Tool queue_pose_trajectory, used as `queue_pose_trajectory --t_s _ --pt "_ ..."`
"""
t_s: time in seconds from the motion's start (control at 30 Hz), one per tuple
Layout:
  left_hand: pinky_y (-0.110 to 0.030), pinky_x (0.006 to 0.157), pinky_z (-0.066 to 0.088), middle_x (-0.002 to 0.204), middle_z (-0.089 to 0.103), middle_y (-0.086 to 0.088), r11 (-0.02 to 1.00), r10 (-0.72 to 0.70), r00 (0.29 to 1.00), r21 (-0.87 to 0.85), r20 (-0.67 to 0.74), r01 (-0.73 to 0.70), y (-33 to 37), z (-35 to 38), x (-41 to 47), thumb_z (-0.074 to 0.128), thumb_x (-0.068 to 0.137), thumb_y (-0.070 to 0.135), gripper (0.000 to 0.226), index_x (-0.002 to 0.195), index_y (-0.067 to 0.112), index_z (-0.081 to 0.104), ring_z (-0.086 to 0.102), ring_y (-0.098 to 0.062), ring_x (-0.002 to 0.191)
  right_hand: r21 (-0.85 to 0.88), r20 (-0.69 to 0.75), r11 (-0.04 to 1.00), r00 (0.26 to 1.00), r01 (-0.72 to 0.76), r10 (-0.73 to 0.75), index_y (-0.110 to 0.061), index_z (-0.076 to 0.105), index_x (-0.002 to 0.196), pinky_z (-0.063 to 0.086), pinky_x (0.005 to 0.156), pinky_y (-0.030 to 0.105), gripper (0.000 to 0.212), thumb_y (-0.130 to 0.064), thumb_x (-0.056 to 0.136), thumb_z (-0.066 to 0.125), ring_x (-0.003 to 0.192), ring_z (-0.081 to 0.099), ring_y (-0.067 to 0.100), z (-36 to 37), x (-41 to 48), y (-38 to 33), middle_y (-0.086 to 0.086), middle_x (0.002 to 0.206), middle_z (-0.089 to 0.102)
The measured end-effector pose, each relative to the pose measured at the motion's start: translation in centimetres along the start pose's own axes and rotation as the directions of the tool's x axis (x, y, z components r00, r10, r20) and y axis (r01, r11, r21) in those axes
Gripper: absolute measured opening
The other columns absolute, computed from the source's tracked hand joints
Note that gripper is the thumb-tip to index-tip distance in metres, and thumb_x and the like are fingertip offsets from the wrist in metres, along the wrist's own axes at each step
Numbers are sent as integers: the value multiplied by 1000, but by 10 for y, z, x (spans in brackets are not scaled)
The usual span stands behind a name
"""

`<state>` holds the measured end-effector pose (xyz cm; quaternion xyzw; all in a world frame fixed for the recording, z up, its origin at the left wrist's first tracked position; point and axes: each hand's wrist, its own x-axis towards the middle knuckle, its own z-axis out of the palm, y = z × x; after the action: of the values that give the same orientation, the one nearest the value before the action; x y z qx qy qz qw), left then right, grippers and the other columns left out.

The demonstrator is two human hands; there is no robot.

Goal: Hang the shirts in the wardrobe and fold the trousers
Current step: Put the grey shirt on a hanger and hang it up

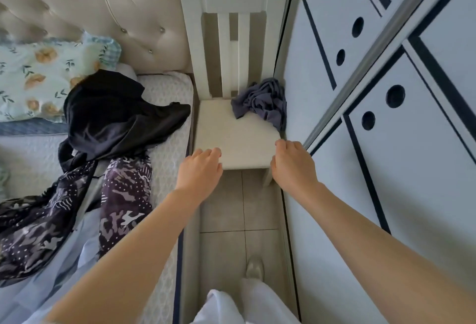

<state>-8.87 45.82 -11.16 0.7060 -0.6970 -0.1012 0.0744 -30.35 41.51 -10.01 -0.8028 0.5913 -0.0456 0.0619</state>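
Our left hand [199,170] and right hand [292,166] reach mid-frame, fingers loosely curled and empty; one grey garment [262,102] lies on one chair [237,138].

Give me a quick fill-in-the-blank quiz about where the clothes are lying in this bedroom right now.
The crumpled grey garment lies on the white ___.
The black garment lies on the ___.
The doors with round holes belong to the ___.
Missing words: chair; bed; wardrobe.
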Motion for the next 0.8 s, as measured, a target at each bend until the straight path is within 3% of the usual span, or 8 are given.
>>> queue_pose_trajectory --t_s 0.17,0.43,0.6,0.73,0.8 --pt "-34 69 43 101 67 -4 999 -39 999 13 17 38 -13 6 83 46 98 21 24 116 11 59 58 -25 95 -41 37 999 999 19 -17 -4 51 111 28 68 31 20 -12 94 45 100 51 29 11 87 16 12 104 60" --pt "-38 73 49 105 65 -5 999 -4 995 42 103 0 -47 28 227 43 100 22 22 114 12 56 56 -26 99 -89 96 996 995 -6 14 -3 52 101 29 65 33 11 -9 92 49 96 53 34 41 209 38 15 95 59" --pt "-34 71 40 108 64 -5 999 44 986 25 163 -49 -72 52 318 44 98 19 21 115 13 57 56 -26 99 -89 132 995 989 -47 59 -1 56 88 31 58 34 5 -1 83 58 81 56 36 75 273 51 18 79 60" --pt "-32 71 37 114 62 -5 996 67 973 34 221 -77 -82 78 370 42 101 18 24 120 13 55 55 -26 104 -132 150 989 984 -74 93 -3 53 74 29 49 29 20 3 69 71 63 55 34 105 312 63 14 63 55" --pt "-33 72 37 116 61 -7 996 72 964 35 256 -83 -84 91 391 41 101 18 25 122 13 55 55 -27 106 -147 167 984 978 -99 123 -3 53 75 30 48 29 18 2 72 70 64 55 34 122 327 72 14 63 55"
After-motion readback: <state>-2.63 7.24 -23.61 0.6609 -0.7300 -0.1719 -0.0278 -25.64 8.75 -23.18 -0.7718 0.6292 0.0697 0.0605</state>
